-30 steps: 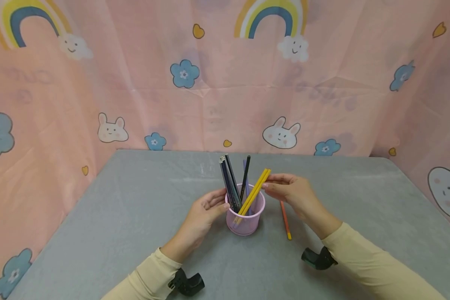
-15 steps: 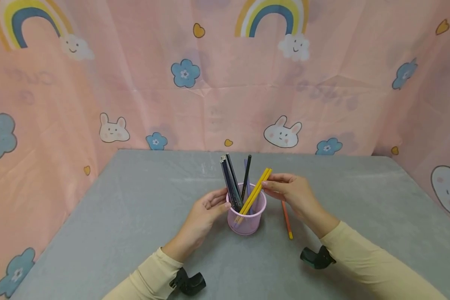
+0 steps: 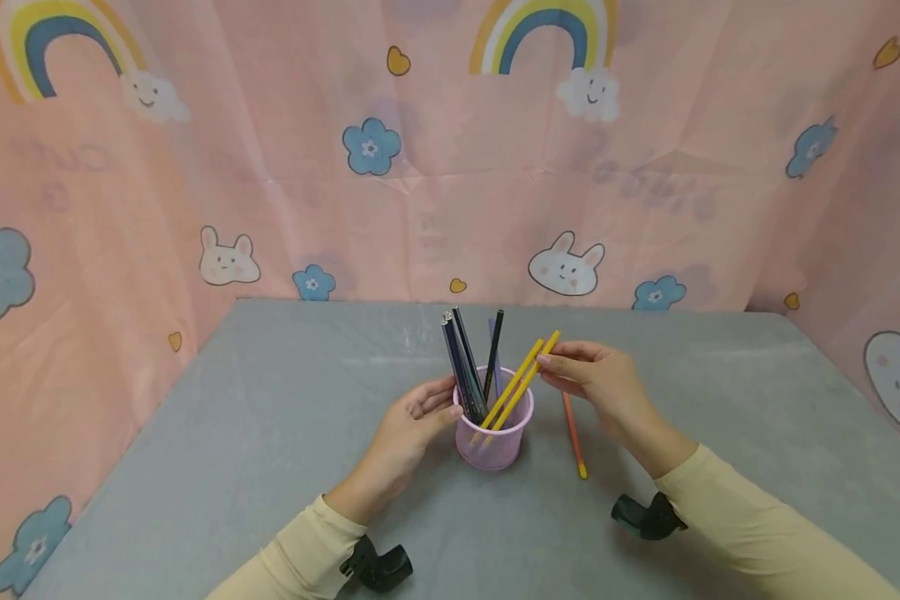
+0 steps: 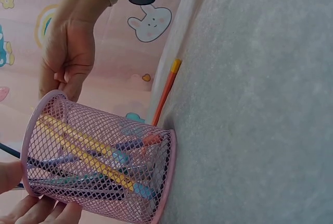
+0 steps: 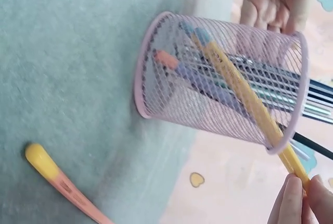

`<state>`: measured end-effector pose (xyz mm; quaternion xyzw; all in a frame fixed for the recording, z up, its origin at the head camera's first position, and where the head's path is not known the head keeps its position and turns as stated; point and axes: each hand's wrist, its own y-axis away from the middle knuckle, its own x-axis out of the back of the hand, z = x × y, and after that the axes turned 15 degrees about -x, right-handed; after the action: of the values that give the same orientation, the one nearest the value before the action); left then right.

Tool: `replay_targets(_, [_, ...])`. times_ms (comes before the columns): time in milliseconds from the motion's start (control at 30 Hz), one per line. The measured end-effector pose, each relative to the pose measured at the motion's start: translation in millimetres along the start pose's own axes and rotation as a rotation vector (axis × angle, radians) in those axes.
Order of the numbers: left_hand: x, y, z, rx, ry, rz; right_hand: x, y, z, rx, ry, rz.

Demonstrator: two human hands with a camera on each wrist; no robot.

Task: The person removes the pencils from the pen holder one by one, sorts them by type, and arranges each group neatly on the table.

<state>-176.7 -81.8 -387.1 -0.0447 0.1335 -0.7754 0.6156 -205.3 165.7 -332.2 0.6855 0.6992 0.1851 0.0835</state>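
A pink mesh pencil cup [image 3: 492, 455] stands upright on the grey table. My left hand [image 3: 414, 423] holds its left side, thumb near the rim and fingers around the wall. With thumb and fingertips, my right hand [image 3: 607, 379] pinches the upper end of a yellow pencil [image 3: 525, 383], whose lower end with a blue tip [image 4: 144, 190] is inside the cup. Another yellow pencil [image 3: 510, 387] leans beside it, apart at the top. Several dark pencils [image 3: 461, 367], a black pencil [image 3: 493, 354] and a purple pencil [image 5: 218, 94] also stand in the cup.
An orange pencil with a yellow end [image 3: 574, 437] lies on the table [image 3: 307, 400] to the right of the cup, below the right hand. Black wrist devices [image 3: 378, 567] hang under both sleeves. A pink patterned cloth [image 3: 420, 208] rises behind the table.
My right hand has shifted slightly right, drawing one yellow pencil's top away from the other, where both stood together before. My left hand stays on the cup.
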Motion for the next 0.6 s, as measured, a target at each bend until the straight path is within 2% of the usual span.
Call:
replay_targets(333, [-0.4,-1.9,1.1,0.008,0.002,0.002,11.7,3.0,-11.6,0.056,-0.015,-0.022])
replay_targets(600, [-0.3,-1.7,1.3,0.009,0.016,0.003,14.0,6.8,-19.9,0.062,-0.044,-0.016])
